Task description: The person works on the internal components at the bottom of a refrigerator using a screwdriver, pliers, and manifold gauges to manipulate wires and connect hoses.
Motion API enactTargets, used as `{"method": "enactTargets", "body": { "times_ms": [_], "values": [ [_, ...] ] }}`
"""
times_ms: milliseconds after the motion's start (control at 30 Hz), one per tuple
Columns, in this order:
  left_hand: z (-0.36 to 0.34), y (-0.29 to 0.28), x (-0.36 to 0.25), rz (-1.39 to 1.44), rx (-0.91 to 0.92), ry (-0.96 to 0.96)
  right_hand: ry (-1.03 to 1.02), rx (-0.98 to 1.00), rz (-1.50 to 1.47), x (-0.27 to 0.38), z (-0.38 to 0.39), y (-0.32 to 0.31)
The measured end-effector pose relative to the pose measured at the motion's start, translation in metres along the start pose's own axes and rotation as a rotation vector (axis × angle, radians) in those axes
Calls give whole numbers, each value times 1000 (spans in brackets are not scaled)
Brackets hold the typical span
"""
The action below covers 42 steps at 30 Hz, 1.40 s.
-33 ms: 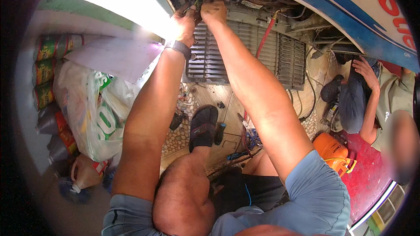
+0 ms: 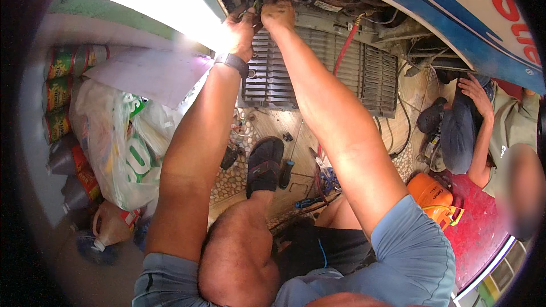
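Both my arms reach up into the open underside of a blue and white appliance cabinet [image 2: 438, 11]. My left hand [image 2: 240, 31], with a dark watch at the wrist, has its fingers closed around a thin green wire [image 2: 257, 1]. Just right of it, my right hand [image 2: 277, 16] is curled closed near dark fittings at the top; what it holds is hidden. Below both hands are slatted metal grilles [image 2: 375, 82]. A red hose [image 2: 347, 45] with a brass end runs down over them, right of my right hand.
A co-worker [image 2: 500, 119] sits at right, beside an orange gas canister [image 2: 429, 193]. Plastic bags [image 2: 114, 136], bottles [image 2: 111, 224] and a purple sheet [image 2: 142, 68] lie at left. A screwdriver [image 2: 287, 170], pliers [image 2: 321, 165] and loose parts rest on the floor around my sandalled foot [image 2: 264, 159].
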State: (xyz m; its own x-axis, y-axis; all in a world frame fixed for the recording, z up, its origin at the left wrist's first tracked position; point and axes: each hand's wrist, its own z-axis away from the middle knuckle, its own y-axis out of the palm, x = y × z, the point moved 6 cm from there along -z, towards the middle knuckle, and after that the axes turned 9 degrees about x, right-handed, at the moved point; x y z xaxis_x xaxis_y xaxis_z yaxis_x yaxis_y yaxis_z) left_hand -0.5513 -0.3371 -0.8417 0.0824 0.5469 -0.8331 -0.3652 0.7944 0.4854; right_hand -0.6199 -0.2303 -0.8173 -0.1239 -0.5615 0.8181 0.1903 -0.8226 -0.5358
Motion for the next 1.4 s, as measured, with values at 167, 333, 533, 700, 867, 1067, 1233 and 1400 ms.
{"method": "enactTargets", "body": {
  "times_ms": [167, 333, 533, 700, 867, 1067, 1233, 1400],
  "values": [
    [9, -3, -7, -4, -5, -58, 115, -60, -108, 10, 0, 8],
    [17, 10, -11, 10, 64, -152, 172, -33, -302, -8, -16, 14],
    [25, 2, -16, 68, 104, -164, 177, -41, -508, -6, -11, 32],
    [26, 19, -16, 69, 134, -88, 25, -25, -587, -15, -35, 22],
    [51, 17, -17, -435, -6, 145, -149, 96, 29, -18, -32, 30],
    [25, 6, -15, -495, -17, 41, -14, 181, -127, -7, -13, 31],
    [7, 37, -11, -359, -30, -3, -72, 39, -411, -22, -18, 3],
    [4, 27, -18, -169, -91, 54, -110, 179, -335, 0, 4, 15]
  ]
}}
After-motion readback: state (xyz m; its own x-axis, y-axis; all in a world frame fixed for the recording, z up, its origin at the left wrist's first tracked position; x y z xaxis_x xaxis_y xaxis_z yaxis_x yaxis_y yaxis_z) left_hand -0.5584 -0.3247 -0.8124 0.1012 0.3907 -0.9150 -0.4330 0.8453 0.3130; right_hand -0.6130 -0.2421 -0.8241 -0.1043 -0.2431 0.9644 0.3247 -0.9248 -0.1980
